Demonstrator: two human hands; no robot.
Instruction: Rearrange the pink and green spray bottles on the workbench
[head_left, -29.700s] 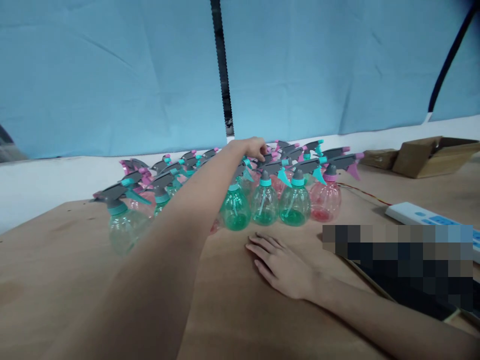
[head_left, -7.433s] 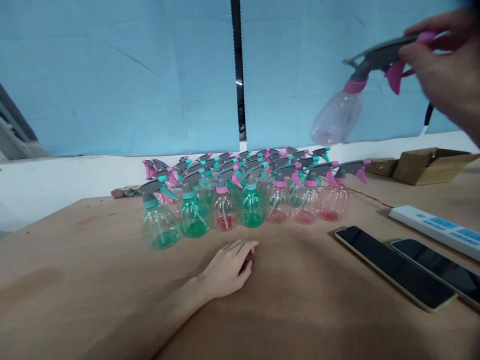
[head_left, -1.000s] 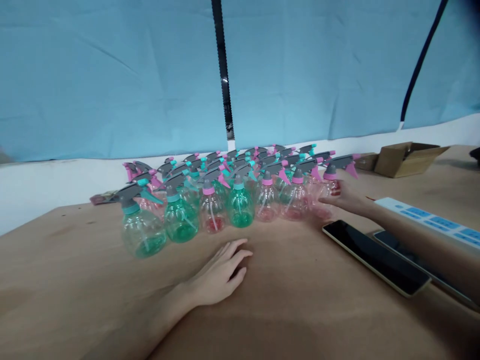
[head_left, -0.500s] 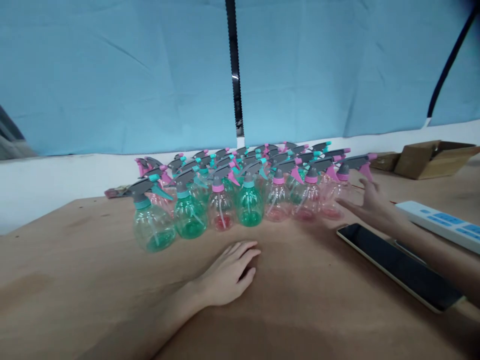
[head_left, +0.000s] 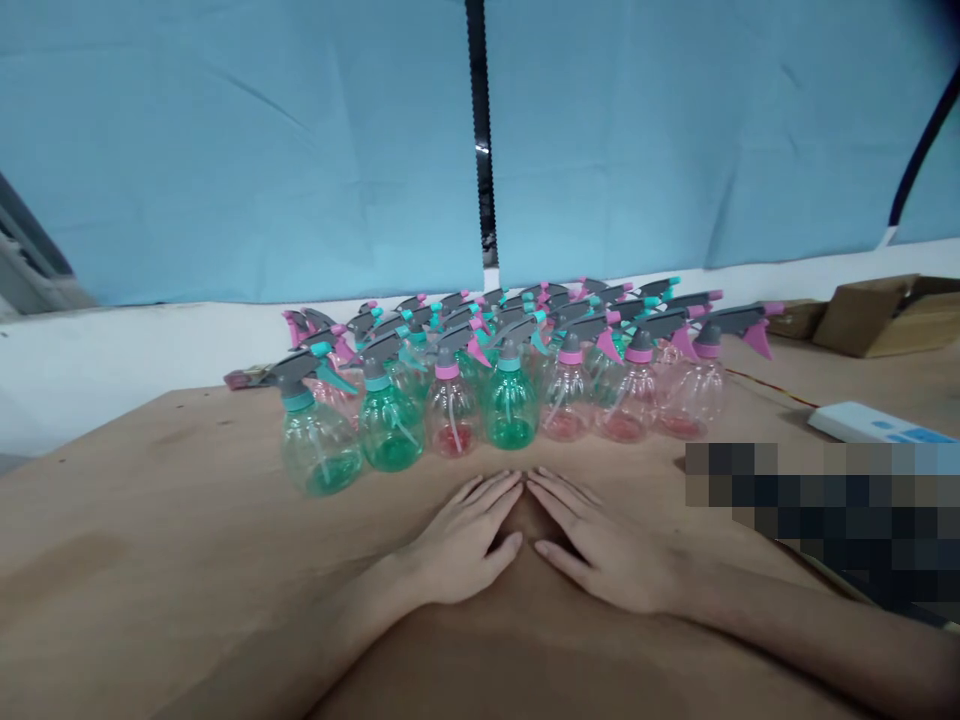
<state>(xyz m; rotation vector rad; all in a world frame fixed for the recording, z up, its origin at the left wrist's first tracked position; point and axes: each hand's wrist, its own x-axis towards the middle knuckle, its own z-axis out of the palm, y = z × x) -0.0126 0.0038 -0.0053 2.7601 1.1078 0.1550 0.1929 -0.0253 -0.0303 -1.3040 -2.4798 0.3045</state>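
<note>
Both hands rest palm down on the wooden table [head_left: 187, 560], in front of several rows of spray bottles. My left hand [head_left: 469, 540] lies open, its thumb apart from the fingers, and holds nothing. Mirroring it, my right hand [head_left: 607, 545] is also open and holds nothing; the fingertips of the two nearly meet. Just beyond them stands a green bottle [head_left: 511, 405], with a pink-collared bottle [head_left: 452, 415] to its left. A clear bottle with green at its base [head_left: 319, 445] is at the front left, and a pink-tinted bottle [head_left: 691, 395] at the front right.
An open cardboard box [head_left: 862, 325] sits at the back right. Nearer is a white power strip [head_left: 862, 422] with a thin cord. A pixelated patch hides most of a dark object at the right. Blue cloth [head_left: 300, 150] hangs behind the table.
My right hand has moved from beside the right-hand bottles down and left onto the table, close to my left hand. The view has shifted slightly. My left hand stays flat.
</note>
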